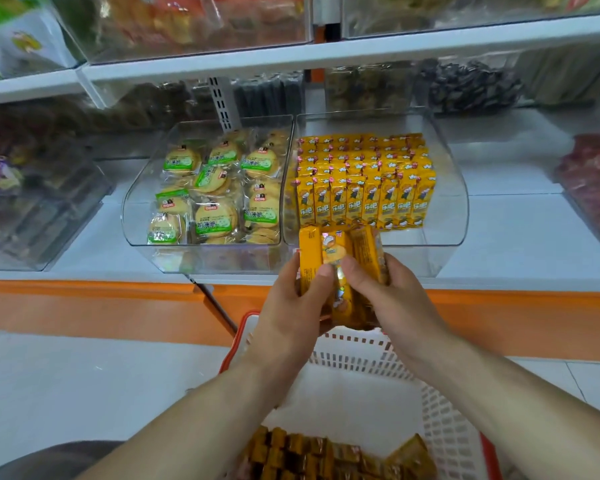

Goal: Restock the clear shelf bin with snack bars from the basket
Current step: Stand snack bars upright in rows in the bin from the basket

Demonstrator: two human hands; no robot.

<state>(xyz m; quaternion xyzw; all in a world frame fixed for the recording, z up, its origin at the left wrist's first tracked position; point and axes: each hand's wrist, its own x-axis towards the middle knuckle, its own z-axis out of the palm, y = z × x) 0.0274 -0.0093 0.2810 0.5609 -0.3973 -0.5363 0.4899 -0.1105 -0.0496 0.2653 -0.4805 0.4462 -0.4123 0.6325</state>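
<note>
A clear shelf bin (454,202) on the white shelf holds neat rows of upright yellow snack bars (364,181). Just below its front edge, my left hand (291,306) and my right hand (388,296) together grip a bundle of several yellow snack bars (340,258), thumbs on top. Under my arms stands a white basket (361,355) with a red rim; more yellow bars (329,455) lie at its bottom.
A second clear bin (136,209) of round biscuit packs sits left of the target bin. Other bins of sweets flank both sides, at the left (32,202) and right (593,188). An upper shelf (326,53) overhangs. An orange shelf front (101,306) runs below.
</note>
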